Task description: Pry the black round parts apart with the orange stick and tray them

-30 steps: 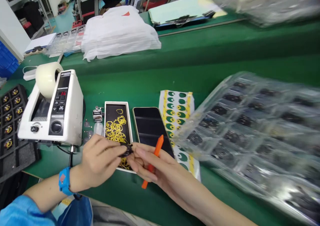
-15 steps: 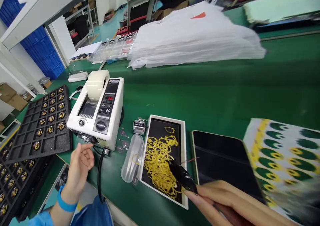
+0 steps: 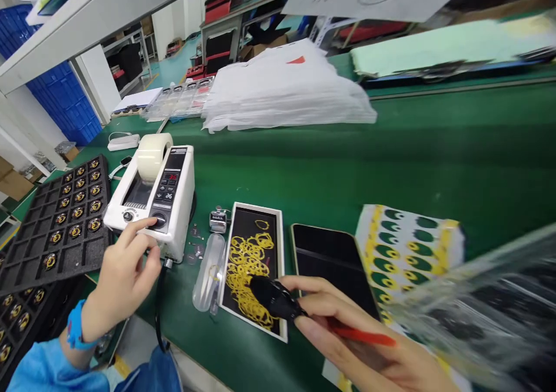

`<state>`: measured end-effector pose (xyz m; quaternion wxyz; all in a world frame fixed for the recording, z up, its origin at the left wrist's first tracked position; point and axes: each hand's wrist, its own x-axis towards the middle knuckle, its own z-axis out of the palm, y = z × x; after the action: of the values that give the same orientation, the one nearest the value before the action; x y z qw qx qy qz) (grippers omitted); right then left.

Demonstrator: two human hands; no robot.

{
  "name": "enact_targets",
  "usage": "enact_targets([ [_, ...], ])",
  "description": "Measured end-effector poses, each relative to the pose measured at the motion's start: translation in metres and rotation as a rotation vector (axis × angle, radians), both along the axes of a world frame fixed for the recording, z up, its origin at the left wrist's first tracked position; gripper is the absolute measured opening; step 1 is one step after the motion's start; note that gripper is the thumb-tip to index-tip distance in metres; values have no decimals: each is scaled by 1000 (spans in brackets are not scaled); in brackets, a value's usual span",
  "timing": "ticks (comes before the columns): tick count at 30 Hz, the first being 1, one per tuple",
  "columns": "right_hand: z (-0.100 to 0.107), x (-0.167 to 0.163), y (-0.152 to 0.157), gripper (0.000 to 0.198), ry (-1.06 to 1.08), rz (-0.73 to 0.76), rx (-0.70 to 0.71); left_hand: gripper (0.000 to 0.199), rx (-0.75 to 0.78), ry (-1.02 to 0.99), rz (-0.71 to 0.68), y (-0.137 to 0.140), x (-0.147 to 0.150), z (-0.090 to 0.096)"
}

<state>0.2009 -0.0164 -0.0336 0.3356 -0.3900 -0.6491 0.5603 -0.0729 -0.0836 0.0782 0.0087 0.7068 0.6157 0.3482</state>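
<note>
My left hand [image 3: 130, 264] reaches to the white tape dispenser [image 3: 185, 189], its index finger stretched onto the round dark knob [image 3: 160, 220] on the front. The other fingers are loosely curled and hold nothing. A roll of clear tape [image 3: 152, 156] sits on top of the dispenser. In my right hand [image 3: 347, 328], thumb and fingers pinch a small black object [image 3: 275, 299], whose kind I cannot make out. An orange-red strip [image 3: 365, 335] shows along the fingers. Below the black object lies a white-rimmed box [image 3: 279, 253] holding many yellow rings [image 3: 245, 264].
A dark phone-like slab [image 3: 325, 247] lies right of the box, beside a green-and-yellow sticker sheet [image 3: 384, 247]. Left stand black compartment trays [image 3: 43, 230] with round gold-and-black parts. A tally counter [image 3: 218, 220] and clear plastic case [image 3: 209, 276] lie between. Clear plastic packaging [image 3: 490, 305] blurs at right.
My left hand has risen from beside the dispenser's front to its knob. My right hand still grips the black object, now turned, with the orange-red strip showing. The camera view has shifted right.
</note>
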Motion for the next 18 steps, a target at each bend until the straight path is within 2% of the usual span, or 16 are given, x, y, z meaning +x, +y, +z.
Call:
enact_targets([
  [3, 7, -2, 0, 30, 51, -13, -174, 18, -8, -83, -112, 11, 8, 15],
  [5, 15, -7, -1, 34, 117, -41, -278, 16, -78, -217, -259, 21, 19, 18],
  [7, 23, -11, -1, 35, 193, -96, -374, 17, -261, -360, -411, 33, 34, 13],
  [9, 30, -14, 0, 38, 267, -106, -450, 21, -460, -455, -501, 47, 48, 3],
  [12, 36, -16, 2, 42, 331, -73, -504, 24, -598, -479, -509, 61, 63, -17],
  [18, 36, -16, 4, 47, 327, -41, -503, 25, -563, -527, -457, 66, 69, -42],
])
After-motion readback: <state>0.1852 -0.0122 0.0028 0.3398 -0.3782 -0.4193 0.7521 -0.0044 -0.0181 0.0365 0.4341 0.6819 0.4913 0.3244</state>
